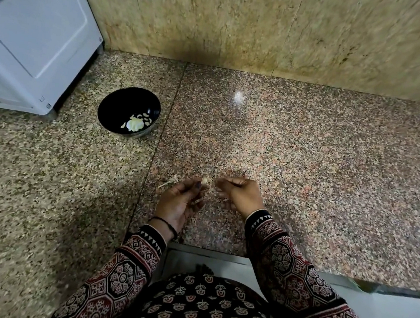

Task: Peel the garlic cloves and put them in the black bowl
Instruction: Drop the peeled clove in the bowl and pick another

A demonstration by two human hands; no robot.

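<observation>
Speckled granite desk (pixel 305 168) with a seam running from near to far edge, white appliance (pixel 30 39) at its far left corner, beige stone wall (pixel 242 21) along the far edge.

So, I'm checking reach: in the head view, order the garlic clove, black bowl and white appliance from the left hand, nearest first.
1. garlic clove, at the left hand's fingertips.
2. black bowl, back-left on the counter.
3. white appliance, far left.
</observation>
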